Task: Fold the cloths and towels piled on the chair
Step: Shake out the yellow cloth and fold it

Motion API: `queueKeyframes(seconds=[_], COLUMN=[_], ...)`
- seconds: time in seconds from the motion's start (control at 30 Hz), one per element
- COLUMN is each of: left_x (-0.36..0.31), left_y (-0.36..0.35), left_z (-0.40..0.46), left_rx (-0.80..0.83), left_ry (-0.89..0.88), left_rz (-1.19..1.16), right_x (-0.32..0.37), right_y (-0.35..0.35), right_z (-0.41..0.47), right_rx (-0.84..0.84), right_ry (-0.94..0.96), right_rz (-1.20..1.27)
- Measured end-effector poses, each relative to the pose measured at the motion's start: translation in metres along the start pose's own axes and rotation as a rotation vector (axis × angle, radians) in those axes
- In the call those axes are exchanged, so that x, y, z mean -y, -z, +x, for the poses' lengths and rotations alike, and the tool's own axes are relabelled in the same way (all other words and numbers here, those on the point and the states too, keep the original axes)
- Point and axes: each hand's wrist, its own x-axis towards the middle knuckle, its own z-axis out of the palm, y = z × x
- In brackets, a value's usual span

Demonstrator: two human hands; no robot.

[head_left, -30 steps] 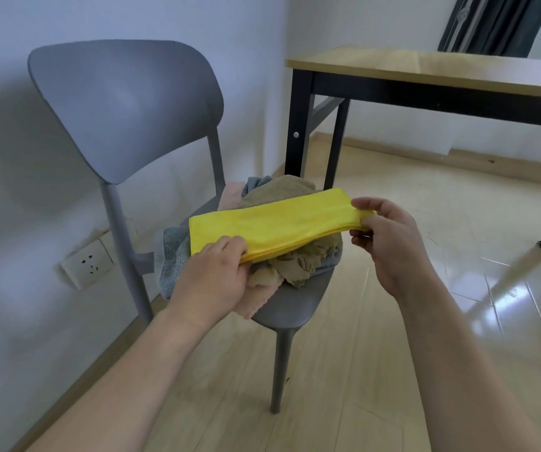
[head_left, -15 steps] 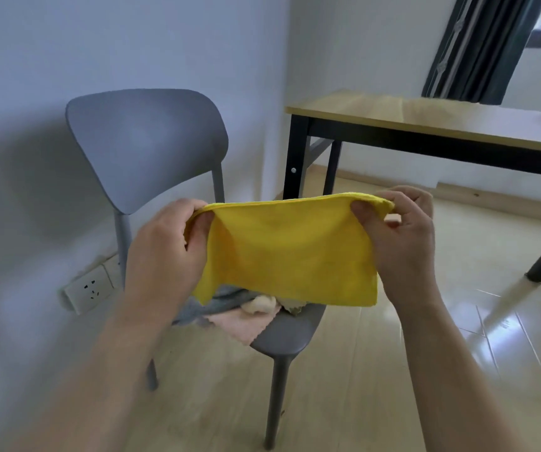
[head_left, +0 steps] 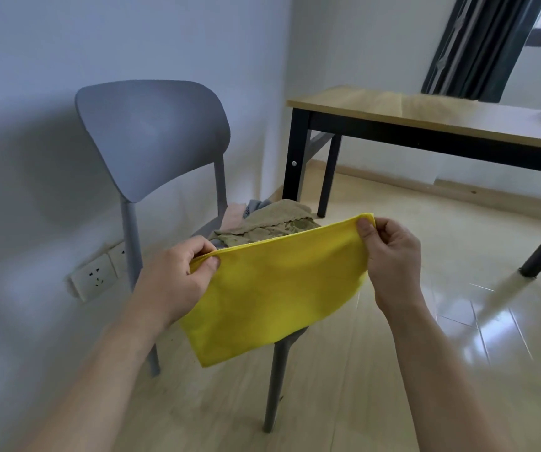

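You had one view only, a wide-angle head camera, so nothing was shared with a second view. It looked forward and down from above the forearms, with both hands (head_left: 178, 275) (head_left: 393, 259) close in the middle of frame. The chair (head_left: 151, 135) sat just past them, near. The wall (head_left: 34, 93) ran along the left, the table (head_left: 425, 119) stood farther off, upper right. Edges bent from the lens.

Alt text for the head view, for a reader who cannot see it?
Left hand and right hand pinch the top corners of a hanging yellow cloth before a grey chair piled with cloths, beside a wooden table.
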Motion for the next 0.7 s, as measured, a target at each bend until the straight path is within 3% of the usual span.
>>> queueKeyframes(seconds=[0.27,0.47,0.6,0.7], left_x=[-0.006,0.0,0.007,0.012], left_y=[0.006,0.006,0.013,0.011], left_z=[0.004,0.009,0.008,0.003], left_rx=[0.104,0.047,0.144,0.217], left_ry=[0.038,0.019,0.038,0.032], left_rz=[-0.206,-0.247,-0.336,-0.276], right_x=[-0.004,-0.004,-0.012,-0.02], right_y=[-0.003,-0.012,-0.011,-0.007], right_z=[0.001,-0.009,-0.003,0.002], right_rx=[0.005,0.161,0.052,-0.038], right_ry=[-0.009,-0.027,0.058,0.062], right_rz=[-0.092,-0.147,-0.133,-0.1])
